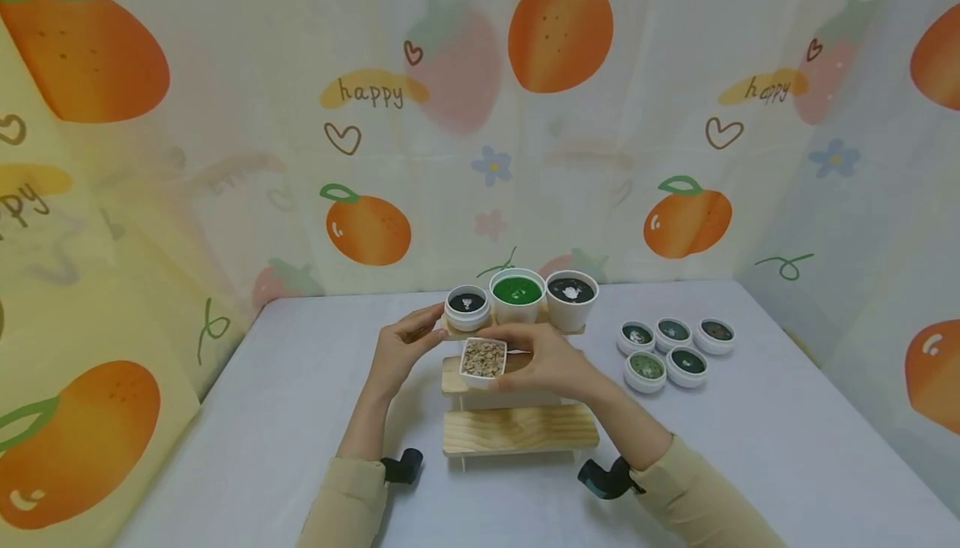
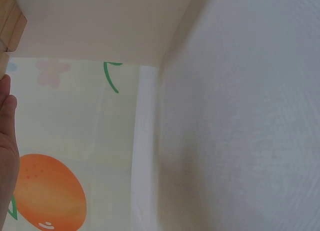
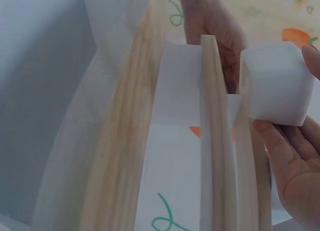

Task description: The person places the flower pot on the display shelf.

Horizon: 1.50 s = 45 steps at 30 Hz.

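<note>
My right hand (image 1: 551,360) pinches a small white square cup (image 3: 277,83) between thumb and fingers. Pale flakes like rolled oats (image 1: 483,358) fill it. The cup is held over the left part of the middle step of a three-tier wooden stand (image 1: 521,429). At the left end of the top step, my left hand (image 1: 401,348) touches the stand, its fingertips (image 2: 5,86) against the wood edge. Beside those fingers sits a small white cup with dark contents (image 1: 467,319). A cup with green contents (image 1: 517,314) and another dark one (image 1: 572,314) share that step.
To the right of the stand, several small round white pots (image 1: 645,371) with green or dark contents are grouped on the white table (image 1: 750,448). A fruit-printed curtain (image 1: 450,181) hangs behind and at both sides. The stand's lowest step faces me.
</note>
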Tool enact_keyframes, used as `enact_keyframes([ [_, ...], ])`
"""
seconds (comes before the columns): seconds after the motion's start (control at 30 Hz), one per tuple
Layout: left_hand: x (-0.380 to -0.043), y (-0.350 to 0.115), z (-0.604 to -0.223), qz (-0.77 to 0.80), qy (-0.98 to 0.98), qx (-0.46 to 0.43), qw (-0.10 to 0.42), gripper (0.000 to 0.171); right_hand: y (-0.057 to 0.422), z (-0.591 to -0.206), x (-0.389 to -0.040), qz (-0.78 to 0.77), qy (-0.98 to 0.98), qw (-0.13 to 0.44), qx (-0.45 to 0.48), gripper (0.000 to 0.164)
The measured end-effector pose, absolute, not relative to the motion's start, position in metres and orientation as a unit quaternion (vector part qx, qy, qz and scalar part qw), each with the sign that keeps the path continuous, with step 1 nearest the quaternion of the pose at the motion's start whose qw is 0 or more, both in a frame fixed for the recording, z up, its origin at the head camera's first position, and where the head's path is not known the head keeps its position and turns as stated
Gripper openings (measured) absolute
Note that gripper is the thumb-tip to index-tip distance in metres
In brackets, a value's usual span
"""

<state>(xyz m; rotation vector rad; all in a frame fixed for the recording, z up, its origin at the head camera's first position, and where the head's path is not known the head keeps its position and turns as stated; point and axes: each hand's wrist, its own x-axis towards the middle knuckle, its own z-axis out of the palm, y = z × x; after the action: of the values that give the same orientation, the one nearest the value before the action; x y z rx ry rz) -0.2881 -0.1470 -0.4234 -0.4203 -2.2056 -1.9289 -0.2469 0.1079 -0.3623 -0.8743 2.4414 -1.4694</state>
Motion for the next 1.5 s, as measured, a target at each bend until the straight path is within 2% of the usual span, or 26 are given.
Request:
enact_keyframes([
  [0.43, -0.287, -0.149, -0.423, -0.645, -0.747, -0.137, 0.086, 0.043, 0.096, -0.369, -0.251, -0.510, 0.800, 0.109, -0.297, 0.064],
  [1.5, -0.288, -0.149, -0.424, -0.644, -0.746, -0.146, 0.087, 0.043, 0.093, -0.379, -0.256, -0.547, 0.776, 0.109, -0.295, 0.063],
])
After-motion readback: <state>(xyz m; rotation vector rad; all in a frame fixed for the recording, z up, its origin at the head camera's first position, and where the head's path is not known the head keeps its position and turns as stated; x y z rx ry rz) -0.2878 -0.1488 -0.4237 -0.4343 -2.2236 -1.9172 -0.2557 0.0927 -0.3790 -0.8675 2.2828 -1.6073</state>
